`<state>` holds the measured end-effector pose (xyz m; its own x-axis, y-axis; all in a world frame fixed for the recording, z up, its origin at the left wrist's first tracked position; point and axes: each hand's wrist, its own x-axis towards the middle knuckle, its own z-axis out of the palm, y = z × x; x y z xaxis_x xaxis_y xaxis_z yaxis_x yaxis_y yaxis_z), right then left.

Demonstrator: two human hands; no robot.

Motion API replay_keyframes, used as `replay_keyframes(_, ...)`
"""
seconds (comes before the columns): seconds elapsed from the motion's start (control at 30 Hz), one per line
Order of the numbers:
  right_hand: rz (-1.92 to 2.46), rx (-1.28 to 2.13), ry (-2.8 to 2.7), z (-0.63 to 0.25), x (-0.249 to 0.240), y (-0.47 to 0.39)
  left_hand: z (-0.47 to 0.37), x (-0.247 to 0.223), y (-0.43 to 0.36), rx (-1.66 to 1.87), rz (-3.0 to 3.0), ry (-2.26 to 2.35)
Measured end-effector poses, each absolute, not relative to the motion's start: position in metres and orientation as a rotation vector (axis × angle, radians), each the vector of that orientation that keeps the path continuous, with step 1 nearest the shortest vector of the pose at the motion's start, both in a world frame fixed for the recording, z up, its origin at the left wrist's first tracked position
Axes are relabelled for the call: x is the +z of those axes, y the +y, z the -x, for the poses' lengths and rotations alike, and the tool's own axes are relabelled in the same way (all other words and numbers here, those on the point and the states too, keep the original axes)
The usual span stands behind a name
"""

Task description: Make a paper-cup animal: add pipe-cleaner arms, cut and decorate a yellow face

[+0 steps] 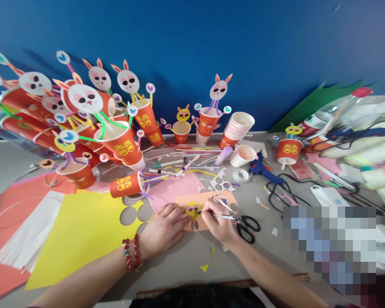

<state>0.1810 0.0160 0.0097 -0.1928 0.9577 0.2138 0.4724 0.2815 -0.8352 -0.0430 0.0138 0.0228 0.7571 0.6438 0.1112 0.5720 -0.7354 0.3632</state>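
Observation:
A small yellow paper face (193, 210) with pink patches and dark eyes lies on an orange paper sheet (231, 199). My right hand (218, 219) grips a white pen (223, 216), its tip on the face. My left hand (165, 226), with red beads at the wrist, lies flat with its fingertips at the face's left edge. Black-handled scissors (248, 229) rest just right of my right hand. Yellow paper (80, 231) with round holes is left of my left hand.
Red cups (125, 145) with rabbit faces crowd the back left. Stacked cups (240, 126) and a white cup (243, 155) stand behind the hands. A blue glue gun (265, 169) and black cables lie right. Straws and pens (179, 160) cover the middle; plastic bags fill the far right.

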Motion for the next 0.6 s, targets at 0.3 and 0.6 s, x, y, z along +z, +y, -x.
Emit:
replay_keyframes(0.3,1.291,0.809,-1.778,-0.1821,0.0061,0.0152,0.0438,0.0232,0.0137,0.331,-2.659,0.943)
replay_keyframes(0.6,1.284,0.819,-1.792,-0.1802,0.0098,0.0157,0.0436,0.0231,0.0138,0.307,-2.631,0.938)
